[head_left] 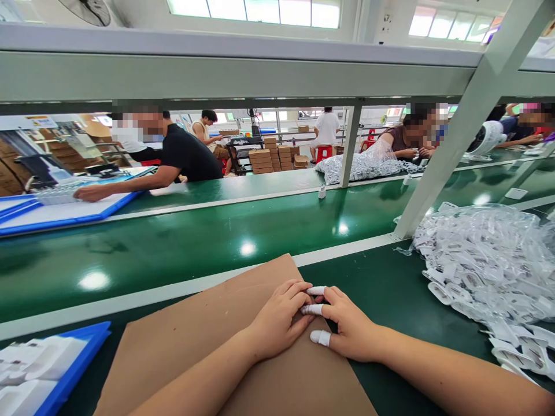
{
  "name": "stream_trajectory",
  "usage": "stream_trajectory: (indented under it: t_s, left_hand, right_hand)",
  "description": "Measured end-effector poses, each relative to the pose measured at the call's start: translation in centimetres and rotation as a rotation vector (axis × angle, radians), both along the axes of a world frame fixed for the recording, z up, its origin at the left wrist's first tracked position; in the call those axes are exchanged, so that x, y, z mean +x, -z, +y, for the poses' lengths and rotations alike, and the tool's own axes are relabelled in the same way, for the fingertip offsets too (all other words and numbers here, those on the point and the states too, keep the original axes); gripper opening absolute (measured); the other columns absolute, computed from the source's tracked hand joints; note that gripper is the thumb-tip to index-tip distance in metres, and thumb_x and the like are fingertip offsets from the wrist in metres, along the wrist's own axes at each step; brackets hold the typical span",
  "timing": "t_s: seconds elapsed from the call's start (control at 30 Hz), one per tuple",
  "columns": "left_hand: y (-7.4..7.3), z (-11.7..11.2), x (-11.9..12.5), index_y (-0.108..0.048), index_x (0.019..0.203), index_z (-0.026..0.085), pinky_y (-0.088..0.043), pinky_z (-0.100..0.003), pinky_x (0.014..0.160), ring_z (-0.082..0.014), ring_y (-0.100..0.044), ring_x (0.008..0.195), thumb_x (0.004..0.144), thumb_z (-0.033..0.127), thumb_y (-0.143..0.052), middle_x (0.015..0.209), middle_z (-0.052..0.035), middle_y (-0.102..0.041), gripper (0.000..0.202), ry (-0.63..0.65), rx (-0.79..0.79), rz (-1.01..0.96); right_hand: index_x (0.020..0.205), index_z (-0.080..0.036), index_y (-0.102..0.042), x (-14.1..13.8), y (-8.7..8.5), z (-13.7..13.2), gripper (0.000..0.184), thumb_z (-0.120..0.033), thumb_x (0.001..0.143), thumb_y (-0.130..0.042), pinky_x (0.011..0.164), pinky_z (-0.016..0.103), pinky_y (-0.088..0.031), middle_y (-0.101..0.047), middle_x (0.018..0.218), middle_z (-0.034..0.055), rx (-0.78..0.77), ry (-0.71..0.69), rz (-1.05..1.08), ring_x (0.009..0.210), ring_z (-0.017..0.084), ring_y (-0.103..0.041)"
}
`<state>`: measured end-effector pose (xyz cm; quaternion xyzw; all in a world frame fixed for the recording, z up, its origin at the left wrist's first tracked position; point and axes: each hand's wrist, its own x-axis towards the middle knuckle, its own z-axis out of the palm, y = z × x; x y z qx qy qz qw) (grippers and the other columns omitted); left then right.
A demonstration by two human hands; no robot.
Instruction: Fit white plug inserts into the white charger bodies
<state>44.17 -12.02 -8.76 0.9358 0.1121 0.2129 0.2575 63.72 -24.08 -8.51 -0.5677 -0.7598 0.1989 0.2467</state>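
Both hands meet over the right edge of a brown cardboard sheet (203, 323) lying on the green work surface. My left hand (281, 318) has its fingers bent and closed, their tips against the fingers of the other hand; whatever lies between them is hidden. White finger cots cover the thumb and two fingers of my right hand (351, 326). Its thumb stands apart from the fingers, and no object shows in it. Right of it lies a heap of white plastic parts (477, 271), partly under clear plastic film.
A blue tray (87, 370) with white parts stands at lower left. Beyond runs a green conveyor belt (195, 237) carrying a small white piece (321, 192). A slanted metal post (455, 121) rises at right. Across the belt, a person in black (191, 153) reaches over another tray.
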Motion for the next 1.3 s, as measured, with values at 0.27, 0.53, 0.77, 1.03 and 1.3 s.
stream_trajectory:
  t_s: [0.27, 0.53, 0.77, 1.03, 1.3]
  left_hand:
    - [-0.11, -0.07, 0.00, -0.060, 0.105, 0.024, -0.044, -0.049, 0.114, -0.0257, -0.051, 0.129, 0.097, 0.019, -0.061, 0.135, -0.0051, -0.062, 0.009, 0.003, -0.011, 0.005]
    - [-0.25, -0.11, 0.01, -0.060, 0.103, 0.024, -0.047, -0.047, 0.112, -0.0255, -0.053, 0.128, 0.096, 0.019, -0.062, 0.133, -0.0048, -0.063, 0.009, -0.002, 0.009, -0.006]
    - [-0.23, -0.11, 0.06, -0.060, 0.103, 0.024, -0.047, -0.046, 0.113, -0.0249, -0.054, 0.127, 0.097, 0.019, -0.063, 0.132, -0.0047, -0.063, 0.008, -0.005, 0.006, -0.005]
    - [-0.26, -0.11, 0.06, -0.062, 0.104, 0.023, -0.047, -0.048, 0.113, -0.0259, -0.054, 0.128, 0.097, 0.020, -0.061, 0.133, -0.0065, -0.063, 0.007, -0.006, 0.007, -0.001]
    - [-0.19, -0.10, -0.02, -0.062, 0.105, 0.024, -0.047, -0.048, 0.114, -0.0254, -0.053, 0.130, 0.097, 0.021, -0.062, 0.135, -0.0057, -0.063, 0.009, -0.015, 0.020, 0.008]
  right_hand:
    - [0.138, -0.027, -0.065, -0.03, 0.13, -0.06, 0.052, -0.035, 0.088, -0.074, 0.110, 0.057, -0.043, -0.056, 0.139, 0.0141, 0.013, 0.000, 0.002, 0.127, 0.032, -0.051]
    - [0.140, -0.026, -0.065, 0.05, 0.20, 0.04, 0.054, -0.034, 0.087, -0.074, 0.111, 0.057, -0.042, -0.056, 0.137, 0.0148, 0.000, -0.001, 0.011, 0.128, 0.032, -0.050]
    - [0.139, -0.027, -0.065, 0.00, 0.09, -0.01, 0.053, -0.035, 0.088, -0.074, 0.111, 0.057, -0.042, -0.055, 0.139, 0.0140, -0.001, -0.001, 0.012, 0.128, 0.032, -0.050]
    - [0.139, -0.027, -0.065, 0.02, 0.10, -0.01, 0.053, -0.035, 0.087, -0.074, 0.110, 0.057, -0.043, -0.056, 0.137, 0.0137, 0.006, 0.000, 0.000, 0.124, 0.031, -0.052]
    - [0.140, -0.027, -0.064, -0.01, -0.08, -0.01, 0.054, -0.034, 0.087, -0.074, 0.110, 0.056, -0.043, -0.057, 0.137, 0.0132, 0.001, -0.004, -0.007, 0.125, 0.031, -0.052]
